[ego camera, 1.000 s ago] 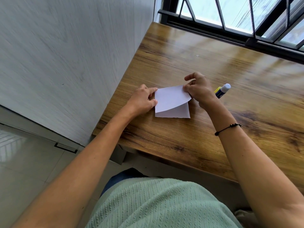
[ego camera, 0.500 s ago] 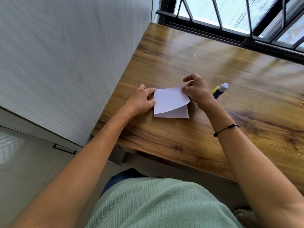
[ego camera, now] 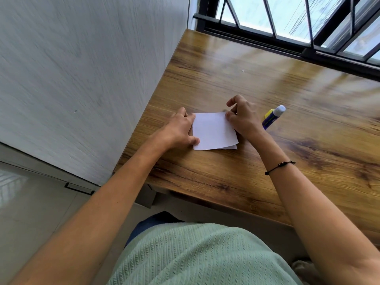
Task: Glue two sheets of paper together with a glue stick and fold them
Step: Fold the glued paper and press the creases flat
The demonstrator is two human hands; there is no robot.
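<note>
A small white paper [ego camera: 213, 130], folded over on itself, lies on the wooden table [ego camera: 267, 83]. Its upper layer covers almost all of the lower layer, whose edge shows at the near right corner. My left hand [ego camera: 181, 130] rests on the paper's left edge, fingers pressing it down. My right hand [ego camera: 242, 118] pinches the paper's far right corner between thumb and fingers. A glue stick [ego camera: 273, 117] with a white cap and a yellow and blue body lies on the table just right of my right hand.
A grey wall [ego camera: 82, 68] runs along the table's left edge. A black-framed window [ego camera: 287, 27] stands at the table's far side. The table's near edge is close to my torso.
The lifted upper flap has come down and now lies nearly flat over the lower layer. My left hand has slid along the left edge toward me. The glue stick has not moved.
</note>
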